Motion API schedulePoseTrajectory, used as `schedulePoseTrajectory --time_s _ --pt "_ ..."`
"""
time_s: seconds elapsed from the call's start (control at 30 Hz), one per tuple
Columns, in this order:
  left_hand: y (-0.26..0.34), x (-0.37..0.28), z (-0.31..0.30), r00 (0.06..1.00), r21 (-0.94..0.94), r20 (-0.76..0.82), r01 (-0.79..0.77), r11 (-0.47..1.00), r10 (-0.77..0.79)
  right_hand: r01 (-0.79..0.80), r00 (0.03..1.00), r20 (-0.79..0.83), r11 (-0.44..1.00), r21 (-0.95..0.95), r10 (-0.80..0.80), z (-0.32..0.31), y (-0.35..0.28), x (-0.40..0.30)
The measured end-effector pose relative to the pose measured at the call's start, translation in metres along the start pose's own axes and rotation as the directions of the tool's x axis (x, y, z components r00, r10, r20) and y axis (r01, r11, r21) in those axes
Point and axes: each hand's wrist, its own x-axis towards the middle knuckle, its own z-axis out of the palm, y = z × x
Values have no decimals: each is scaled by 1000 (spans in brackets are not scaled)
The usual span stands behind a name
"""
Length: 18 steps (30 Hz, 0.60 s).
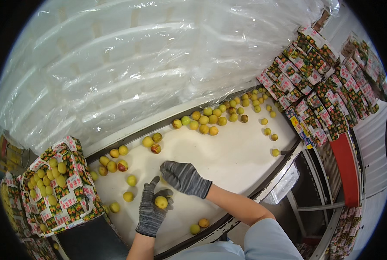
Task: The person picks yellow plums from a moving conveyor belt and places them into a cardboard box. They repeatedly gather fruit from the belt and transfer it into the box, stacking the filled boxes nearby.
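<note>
My left hand (153, 208), in a grey knit glove, is turned palm up with one yellow-green jujube-like fruit (161, 202) resting against its curled fingers. The thumb points away from me. Just beyond it, to the right, my right hand (183, 178) in a matching glove is turned back up with the fingers bent down over the white belt (232, 156). A yellowish patch shows below those fingers, but whether they grip a fruit is hidden. Single fruits (131, 180) lie to the left of my hands, and a reddish-brown one (155, 148) lies beyond them.
Many fruits (213, 119) line the belt's far edge below clear plastic sheeting (122, 74). At left stands a printed carton (70, 201) with fruits in it. Stacked printed cartons (310, 74) rise at right. The belt's metal edge (261, 198) runs nearest my body.
</note>
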Motion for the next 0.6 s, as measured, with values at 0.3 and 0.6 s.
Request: schedulePoseTrajectory --time_s 0.3,0.6 --pt "-3 5 -7 985 -224 131 142 964 -114 -468 868 -414 735 -491 276 7 96 11" --pt "2 -1 3 976 -367 201 155 917 -85 -484 843 -391 838 -253 369 -4 82 71"
